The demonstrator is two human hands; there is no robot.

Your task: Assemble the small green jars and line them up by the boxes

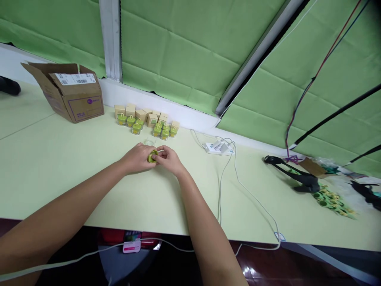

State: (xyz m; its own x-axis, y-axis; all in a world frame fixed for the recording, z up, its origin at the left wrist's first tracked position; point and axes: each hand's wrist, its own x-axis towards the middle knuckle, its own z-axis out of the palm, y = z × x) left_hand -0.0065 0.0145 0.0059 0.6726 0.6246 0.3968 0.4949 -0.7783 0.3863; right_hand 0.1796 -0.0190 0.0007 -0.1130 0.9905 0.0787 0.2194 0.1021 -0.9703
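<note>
My left hand point(137, 157) and my right hand point(169, 159) meet over the pale green table point(59, 167), both closed round one small green and yellow round piece point(152, 156). A small clear container point(150, 140) stands on the table just behind my hands. Farther back, a cluster of several green-lidded little jars point(139, 125) sits in front of several small tan boxes point(143, 113).
An open cardboard carton point(70, 93) stands at the back left. A white power strip point(218, 148) with white cables point(220, 186) lies to the right. At the far right are a black tool point(297, 176) and a pile of green rings point(330, 200). The front table edge runs below my forearms.
</note>
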